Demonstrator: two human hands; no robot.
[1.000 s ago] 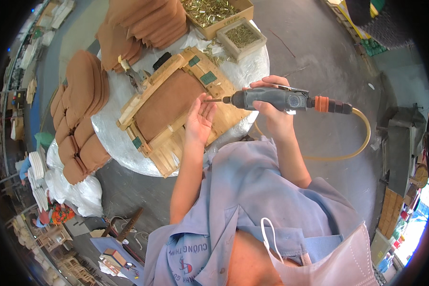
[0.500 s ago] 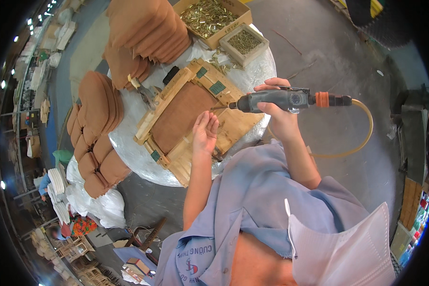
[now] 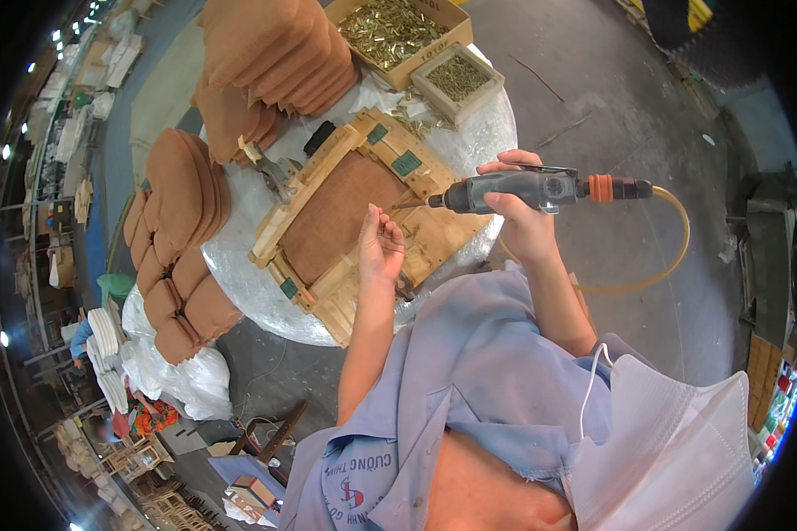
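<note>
My right hand [image 3: 524, 226] grips a dark grey air screwdriver [image 3: 496, 189], held level with its bit [image 3: 410, 205] pointing left. An orange collar joins the tool to a yellow air hose [image 3: 687, 232]. Close to the bit's tip is my left hand [image 3: 382, 248], palm up with fingers curled in; anything small in them cannot be made out. Below both hands lies a wooden jig [image 3: 434, 245] with green patches, framing a flat brown padded panel [image 3: 345, 217].
Brown cushions [image 3: 270, 53] are stacked at the far left, with more cushions [image 3: 181, 190] nearer. A carton [image 3: 398, 35] of brass-coloured fittings and a small box of screws [image 3: 459, 78] stand at the back. Pliers [image 3: 273, 177] lie beside the jig on the plastic-wrapped round table [image 3: 248, 292].
The fingers of my left hand have curled in more. The screwdriver's bit has tilted slightly, its tip staying close to the left fingertips.
</note>
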